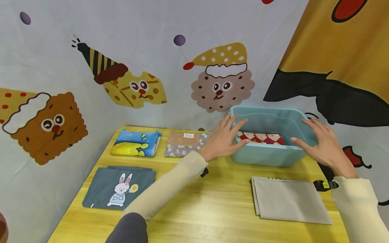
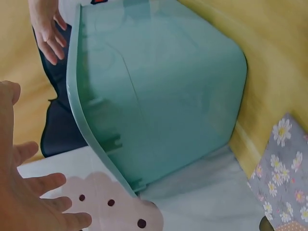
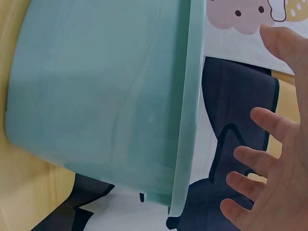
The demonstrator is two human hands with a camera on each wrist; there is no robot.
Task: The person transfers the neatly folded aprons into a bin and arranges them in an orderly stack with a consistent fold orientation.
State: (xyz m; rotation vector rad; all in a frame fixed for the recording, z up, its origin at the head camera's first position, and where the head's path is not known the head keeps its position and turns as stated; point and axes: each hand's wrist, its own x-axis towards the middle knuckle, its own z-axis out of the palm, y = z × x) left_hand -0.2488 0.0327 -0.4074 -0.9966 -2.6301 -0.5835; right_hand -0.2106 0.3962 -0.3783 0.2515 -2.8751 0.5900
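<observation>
A light blue-green plastic bin (image 1: 267, 156) stands at the back right of the table, and a folded red-and-cream diamond-patterned cloth (image 1: 262, 138) lies inside it. Beside the bin's left end is my left hand (image 1: 224, 140), fingers spread. My right hand (image 1: 324, 145) is at the opposite end, its fingers also apart. Both wrist views show a gap between the hand and the bin's rim: the left hand (image 2: 36, 192) past one end of the bin (image 2: 163, 96), the right hand (image 3: 272, 159) past the other. Neither hand holds anything.
On the wooden table (image 1: 200, 206) lie a folded blue-and-yellow cloth (image 1: 130, 143), a folded floral cloth (image 1: 180, 148), a dark cloth with a rabbit (image 1: 103, 187) and a folded grey-beige cloth (image 1: 288, 200). A cartoon-printed curtain (image 1: 146, 30) hangs close behind the table.
</observation>
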